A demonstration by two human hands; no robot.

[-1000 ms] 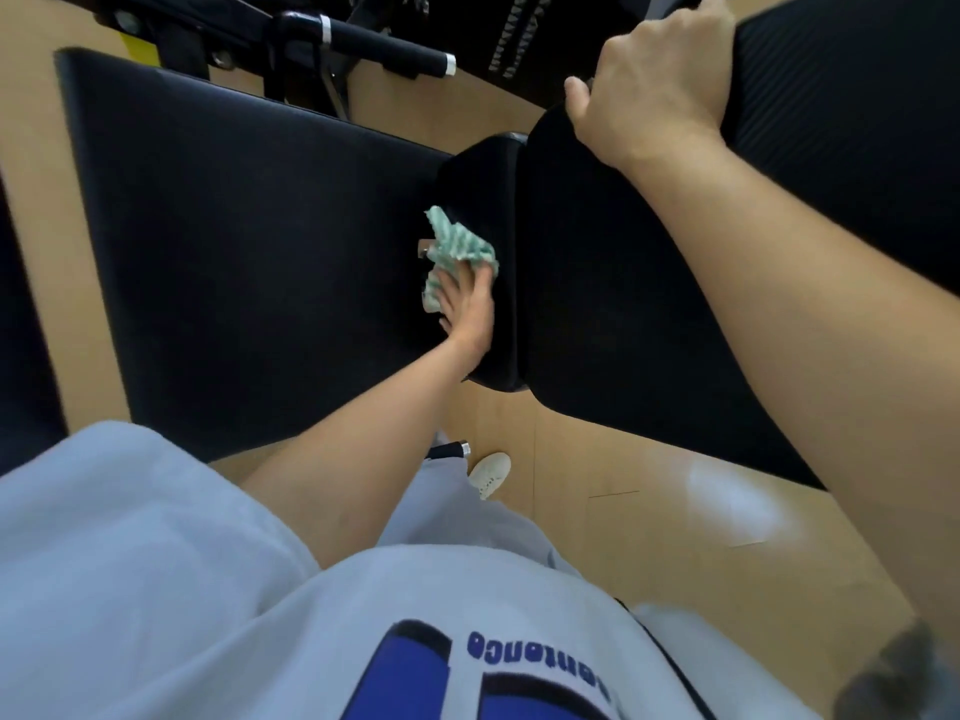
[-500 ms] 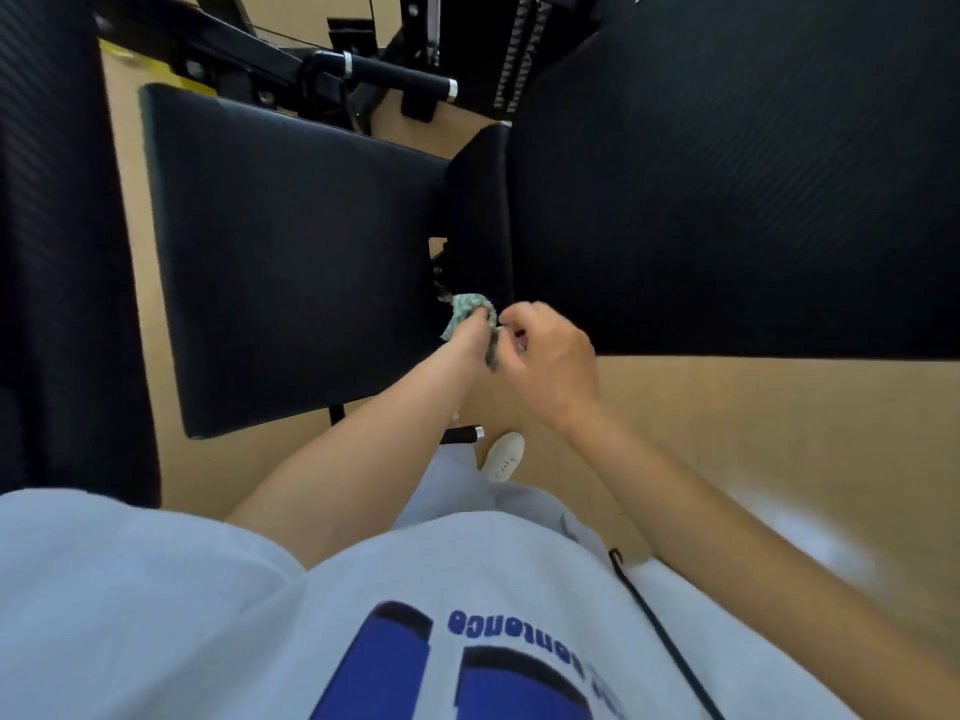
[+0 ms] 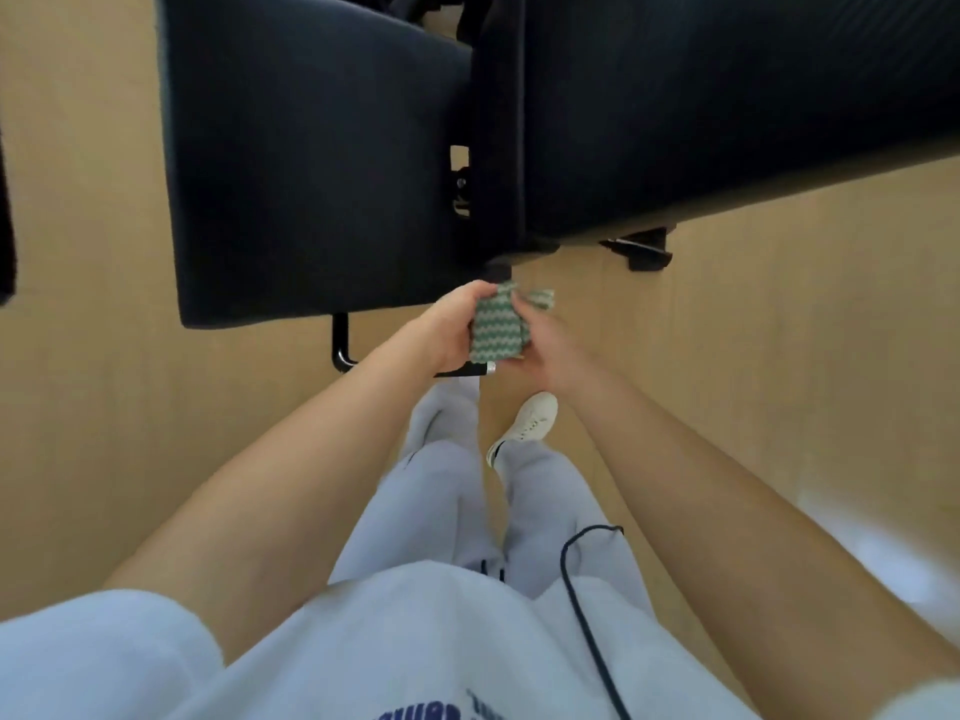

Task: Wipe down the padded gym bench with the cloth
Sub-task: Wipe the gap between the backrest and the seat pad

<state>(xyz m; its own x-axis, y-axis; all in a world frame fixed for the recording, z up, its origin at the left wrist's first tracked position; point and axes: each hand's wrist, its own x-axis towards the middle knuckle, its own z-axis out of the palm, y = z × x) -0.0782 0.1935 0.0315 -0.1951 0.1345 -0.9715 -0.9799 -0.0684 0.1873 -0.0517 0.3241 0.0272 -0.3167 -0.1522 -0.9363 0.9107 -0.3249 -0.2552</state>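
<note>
Green-and-white zigzag-patterned cloth (image 3: 497,328), bunched, sits at frame centre, held between both hands just below the near edge of the black padded gym bench (image 3: 322,163) (not touching the pad). Left hand (image 3: 453,327) grips its left side, fingers curled round it; right hand (image 3: 545,350) pinches its right side, a loose corner sticking out upper right. Below: white sneaker (image 3: 530,422), tan wooden floor (image 3: 779,356).
</note>
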